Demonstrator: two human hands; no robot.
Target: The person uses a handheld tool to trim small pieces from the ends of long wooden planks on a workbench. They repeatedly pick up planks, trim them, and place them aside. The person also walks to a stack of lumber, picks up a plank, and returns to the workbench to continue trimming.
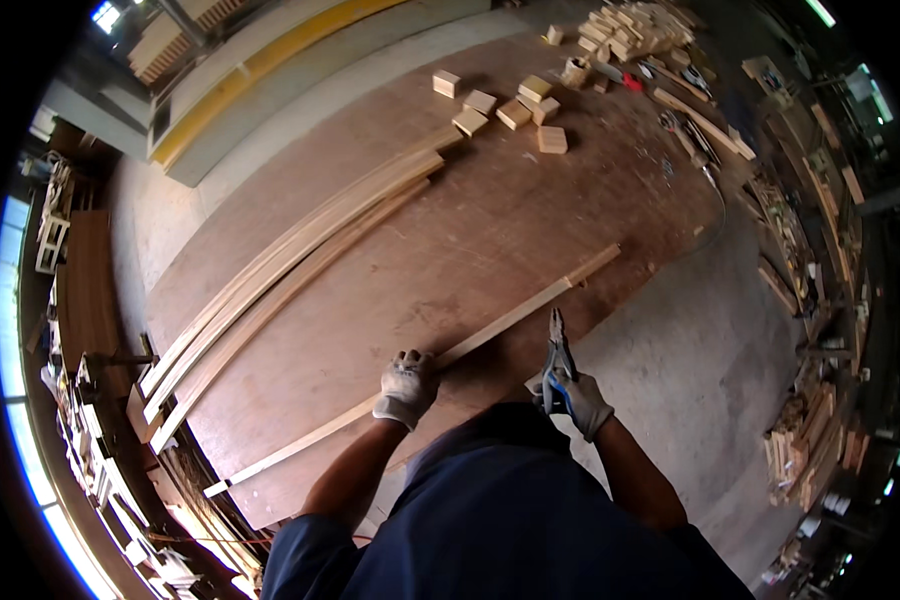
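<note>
A long thin wooden strip (510, 318) lies slantwise along the near side of the brown tabletop (370, 290). My gloved left hand (408, 388) is closed around the strip near its middle. In my gloved right hand (582, 402) is a pair of pliers (557, 345) with dark jaws and blue-and-black handles. The pliers point away from me, beside the table's near edge and apart from the strip. Their jaws look nearly closed.
Several long wooden strips (300, 240) lie together on the table's left. Small wooden blocks (515, 114) sit at the far side, near a larger heap of wood pieces (635, 30). A tool with a cord (692, 150) lies at the far right. Scrap wood (805, 440) is stacked beyond the floor.
</note>
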